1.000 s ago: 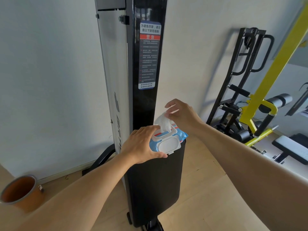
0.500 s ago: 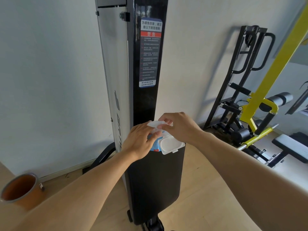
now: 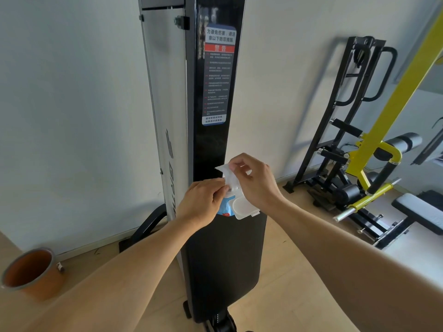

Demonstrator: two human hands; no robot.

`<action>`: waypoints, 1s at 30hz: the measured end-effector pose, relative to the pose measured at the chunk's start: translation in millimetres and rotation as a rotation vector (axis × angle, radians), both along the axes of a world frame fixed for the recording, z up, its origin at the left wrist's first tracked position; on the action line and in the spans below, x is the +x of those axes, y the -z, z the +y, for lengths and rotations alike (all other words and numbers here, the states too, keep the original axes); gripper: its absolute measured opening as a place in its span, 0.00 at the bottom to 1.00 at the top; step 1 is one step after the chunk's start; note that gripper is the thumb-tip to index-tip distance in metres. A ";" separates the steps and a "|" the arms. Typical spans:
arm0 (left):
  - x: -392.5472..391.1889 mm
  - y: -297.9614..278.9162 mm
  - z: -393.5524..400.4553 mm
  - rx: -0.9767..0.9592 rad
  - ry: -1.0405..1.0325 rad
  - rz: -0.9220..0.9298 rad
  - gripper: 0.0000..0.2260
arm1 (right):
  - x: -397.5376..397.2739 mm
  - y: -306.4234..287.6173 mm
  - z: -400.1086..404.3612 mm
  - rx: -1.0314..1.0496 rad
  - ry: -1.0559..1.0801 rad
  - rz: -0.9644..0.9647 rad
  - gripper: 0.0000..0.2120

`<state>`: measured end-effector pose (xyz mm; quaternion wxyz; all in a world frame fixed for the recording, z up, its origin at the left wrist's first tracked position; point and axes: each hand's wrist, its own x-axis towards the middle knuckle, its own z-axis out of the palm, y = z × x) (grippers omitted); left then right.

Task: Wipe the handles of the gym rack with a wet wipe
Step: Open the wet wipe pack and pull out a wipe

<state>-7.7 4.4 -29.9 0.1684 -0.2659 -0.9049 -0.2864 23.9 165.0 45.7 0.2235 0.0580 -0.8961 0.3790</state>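
A blue wet-wipe pack [image 3: 226,208] with its white lid [image 3: 244,207] flipped open rests on the ledge of a tall black machine column [image 3: 215,144]. My left hand [image 3: 201,202] presses on the pack and pinches the lower end of a white wet wipe [image 3: 230,178]. My right hand [image 3: 254,180] pinches the upper part of that wipe just above the pack. The black gym rack [image 3: 345,121] with curved handles [image 3: 383,75] leans against the wall at the right, well away from both hands.
A yellow-framed bench machine [image 3: 383,144] and a padded bench [image 3: 419,212] fill the right side. An orange bucket [image 3: 31,271] stands on the wooden floor at the lower left. White wall lies behind the column.
My right hand went down to the pack's opening and has now risen again, with a wipe stretched between both hands. My left hand slid up over the pack.
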 end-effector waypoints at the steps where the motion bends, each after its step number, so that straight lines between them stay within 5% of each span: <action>1: -0.3 0.5 0.1 -0.011 -0.001 0.005 0.11 | -0.2 1.1 -0.6 -0.030 0.014 0.001 0.07; 7: 1.1 2.1 -0.8 -0.017 -0.031 -0.042 0.11 | 0.0 -2.7 0.7 0.116 0.018 -0.020 0.03; 12: 2.5 0.7 -1.6 -0.010 -0.020 -0.038 0.18 | 2.7 -0.6 2.3 0.291 -0.018 -0.171 0.16; 16: 4.0 0.1 -2.1 -0.020 -0.005 -0.028 0.23 | 0.8 -1.6 4.8 0.325 0.032 -0.089 0.09; 23: 1.5 1.6 0.4 -0.029 -0.008 -0.028 0.13 | 2.6 -18.8 6.6 -0.233 0.144 0.092 0.09; 30: 3.0 1.0 0.2 -0.010 -0.004 -0.063 0.15 | -0.7 -27.5 6.0 -0.186 0.119 0.094 0.06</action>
